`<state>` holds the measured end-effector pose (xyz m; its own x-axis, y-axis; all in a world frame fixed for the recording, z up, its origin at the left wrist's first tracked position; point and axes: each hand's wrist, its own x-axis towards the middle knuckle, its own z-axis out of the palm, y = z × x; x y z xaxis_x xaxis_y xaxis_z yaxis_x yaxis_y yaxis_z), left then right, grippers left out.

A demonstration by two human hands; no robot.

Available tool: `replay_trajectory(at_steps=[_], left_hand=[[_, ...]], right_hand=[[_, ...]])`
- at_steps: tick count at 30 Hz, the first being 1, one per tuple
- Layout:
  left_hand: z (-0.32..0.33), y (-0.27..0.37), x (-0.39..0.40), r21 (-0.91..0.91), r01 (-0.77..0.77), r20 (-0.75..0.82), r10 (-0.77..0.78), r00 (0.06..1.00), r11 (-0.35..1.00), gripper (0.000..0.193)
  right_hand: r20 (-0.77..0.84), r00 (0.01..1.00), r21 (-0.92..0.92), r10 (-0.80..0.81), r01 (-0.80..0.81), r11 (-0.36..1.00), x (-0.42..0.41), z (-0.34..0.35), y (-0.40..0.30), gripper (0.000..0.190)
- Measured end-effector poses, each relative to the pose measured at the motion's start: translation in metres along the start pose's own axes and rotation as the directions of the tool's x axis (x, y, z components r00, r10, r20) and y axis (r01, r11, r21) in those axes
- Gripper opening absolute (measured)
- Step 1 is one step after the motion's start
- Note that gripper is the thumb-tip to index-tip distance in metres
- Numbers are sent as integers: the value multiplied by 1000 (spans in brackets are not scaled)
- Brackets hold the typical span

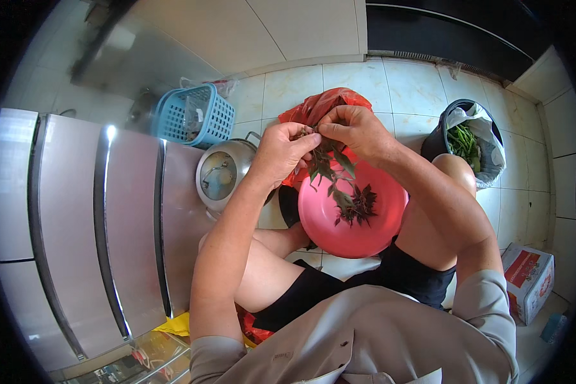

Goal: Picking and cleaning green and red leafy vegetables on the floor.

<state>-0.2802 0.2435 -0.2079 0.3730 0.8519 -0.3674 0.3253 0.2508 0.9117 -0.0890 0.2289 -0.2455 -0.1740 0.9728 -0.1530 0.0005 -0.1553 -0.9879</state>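
Observation:
Both hands meet above a pink plastic basin, pinching a bunch of dark purple-green leafy stems. My left hand grips the bunch between thumb and fingers. Thumb and index finger of my right hand close on the stem tops right beside it. Leaves hang from the hands over the basin. Inside the basin lies a small pile of dark purple leaves. Behind the hands a red plastic bag rests on the floor, with some dark plant matter showing at its mouth, partly hidden by my right hand.
A lidded metal pot and a blue perforated basket stand at the left, near the fridge. At the right, a dark bin with a white liner holds green stalks. A printed carton sits at lower right.

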Motion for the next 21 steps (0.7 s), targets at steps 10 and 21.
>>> replay_trajectory(at_steps=[10, 21], left_hand=[[-8, -2, 11, -369, -32, -261, -70, 963, 929, 16], [5, -6, 9, -469, -41, -121, -18, 992, 882, 13]], right_hand=[[-119, 838, -432, -533, 440, 787, -10, -6, -17, 18], [2, 922, -396, -388, 357, 846, -8, 5, -3, 20]])
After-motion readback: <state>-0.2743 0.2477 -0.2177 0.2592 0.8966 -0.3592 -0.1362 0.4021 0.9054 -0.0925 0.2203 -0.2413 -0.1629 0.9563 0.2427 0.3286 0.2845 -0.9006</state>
